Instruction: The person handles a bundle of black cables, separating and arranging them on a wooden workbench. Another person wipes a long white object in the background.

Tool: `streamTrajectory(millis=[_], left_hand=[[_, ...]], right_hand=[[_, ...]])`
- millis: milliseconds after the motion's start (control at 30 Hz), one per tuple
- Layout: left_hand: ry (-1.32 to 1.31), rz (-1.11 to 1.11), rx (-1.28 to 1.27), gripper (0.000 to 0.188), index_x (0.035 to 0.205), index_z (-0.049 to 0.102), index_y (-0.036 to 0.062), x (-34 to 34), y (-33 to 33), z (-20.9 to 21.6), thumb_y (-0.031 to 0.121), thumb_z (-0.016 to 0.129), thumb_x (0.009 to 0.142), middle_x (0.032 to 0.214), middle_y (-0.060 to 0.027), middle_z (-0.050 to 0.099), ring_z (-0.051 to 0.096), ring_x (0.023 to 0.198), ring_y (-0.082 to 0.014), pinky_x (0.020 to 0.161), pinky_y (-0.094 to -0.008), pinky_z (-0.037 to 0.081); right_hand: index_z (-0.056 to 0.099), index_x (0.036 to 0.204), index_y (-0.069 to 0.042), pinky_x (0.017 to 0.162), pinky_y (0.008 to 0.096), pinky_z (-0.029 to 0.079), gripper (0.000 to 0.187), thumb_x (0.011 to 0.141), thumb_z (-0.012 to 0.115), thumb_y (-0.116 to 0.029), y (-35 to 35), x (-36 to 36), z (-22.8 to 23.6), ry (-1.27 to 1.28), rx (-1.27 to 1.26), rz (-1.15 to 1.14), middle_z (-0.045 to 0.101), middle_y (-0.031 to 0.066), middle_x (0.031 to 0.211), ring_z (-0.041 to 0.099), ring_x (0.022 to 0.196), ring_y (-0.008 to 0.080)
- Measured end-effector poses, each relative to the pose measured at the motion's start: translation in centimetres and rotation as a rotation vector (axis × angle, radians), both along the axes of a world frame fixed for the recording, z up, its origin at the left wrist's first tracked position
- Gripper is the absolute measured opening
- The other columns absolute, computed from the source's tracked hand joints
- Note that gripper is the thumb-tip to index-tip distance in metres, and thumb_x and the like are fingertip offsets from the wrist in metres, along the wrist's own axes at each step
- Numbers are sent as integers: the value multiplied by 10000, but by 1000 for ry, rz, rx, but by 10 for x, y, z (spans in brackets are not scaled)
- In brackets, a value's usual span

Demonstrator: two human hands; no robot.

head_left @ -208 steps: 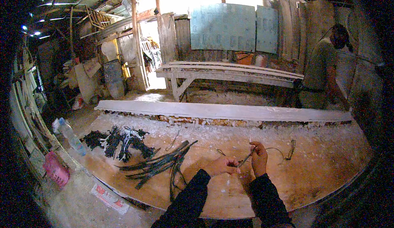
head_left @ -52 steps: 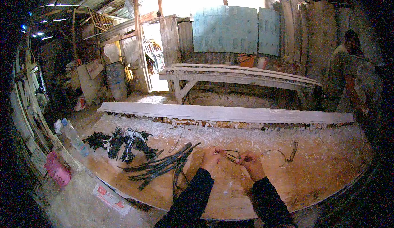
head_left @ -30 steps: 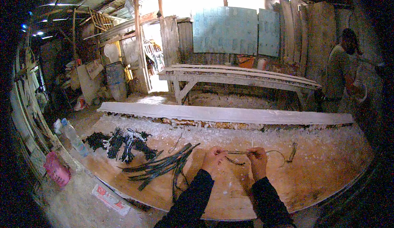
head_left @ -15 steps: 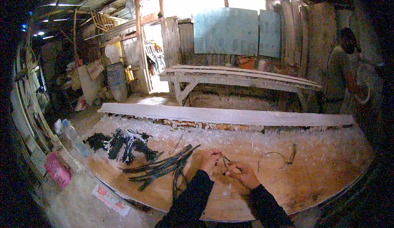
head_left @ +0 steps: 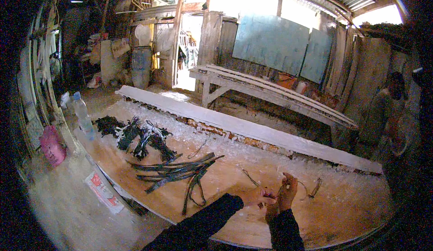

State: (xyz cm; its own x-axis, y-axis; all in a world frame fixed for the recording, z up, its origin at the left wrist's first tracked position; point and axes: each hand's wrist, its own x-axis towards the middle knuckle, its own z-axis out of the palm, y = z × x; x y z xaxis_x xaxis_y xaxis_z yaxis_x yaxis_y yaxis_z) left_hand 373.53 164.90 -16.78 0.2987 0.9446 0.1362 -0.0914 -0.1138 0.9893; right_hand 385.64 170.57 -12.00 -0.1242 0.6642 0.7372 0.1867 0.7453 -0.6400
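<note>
My left hand point(head_left: 265, 198) reaches across the wooden board and meets the base of my right hand, its fingers loosely bent and apart. My right hand point(head_left: 287, 191) is raised beside it, with the fingers upward and slightly curled; nothing shows in it. A short thin dark strip point(head_left: 249, 178) lies on the board just beyond my left hand. A loose pile of long black strips point(head_left: 180, 172) spreads to the left, with one looped strip point(head_left: 195, 190) nearest me. Behind the pile sit bundles of short black strips point(head_left: 140, 138), tied with pale ends.
A long pale beam point(head_left: 234, 124) borders the board's far side. A thin dark piece point(head_left: 317, 188) with a curled strand lies right of my hands. At left stand a clear bottle point(head_left: 82, 113) and a pink bag point(head_left: 52, 146). Beyond are a bench point(head_left: 270, 90) and a person point(head_left: 383, 106).
My hands have let go of the thin strip, which now lies on the board. Both have moved right and come together. The view has tilted and shifted.
</note>
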Motion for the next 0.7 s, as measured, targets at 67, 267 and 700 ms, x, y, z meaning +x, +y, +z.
streamTrajectory(millis=[67, 267, 700], left_hand=[[-3, 43, -12, 303, 948, 565, 77, 3, -1, 5, 297, 617, 746, 827, -15, 586, 524, 638, -98, 438, -236, 419], [103, 615, 16, 197, 831, 603, 63, -20, 2, 7, 218, 648, 718, 703, -26, 575, 526, 602, -86, 408, -223, 401], [232, 1250, 266, 33, 685, 627, 42, -51, 10, -15, 44, 626, 652, 657, -65, 568, 542, 615, -159, 562, -266, 433]], right_hand=[[570, 833, -32, 681, 265, 386, 82, 770, 520, -15, 12, 4, -7, -72, 58, -18, 539, 70, 845, 479, 754, 169], [553, 748, -34, 707, 289, 389, 36, 731, 584, -27, 22, 5, -13, -21, 116, -12, 504, 76, 811, 471, 808, 196], [609, 810, -54, 784, 291, 391, 106, 712, 624, -91, -73, -7, 20, -167, -701, 796, 495, 82, 973, 474, 925, 189]])
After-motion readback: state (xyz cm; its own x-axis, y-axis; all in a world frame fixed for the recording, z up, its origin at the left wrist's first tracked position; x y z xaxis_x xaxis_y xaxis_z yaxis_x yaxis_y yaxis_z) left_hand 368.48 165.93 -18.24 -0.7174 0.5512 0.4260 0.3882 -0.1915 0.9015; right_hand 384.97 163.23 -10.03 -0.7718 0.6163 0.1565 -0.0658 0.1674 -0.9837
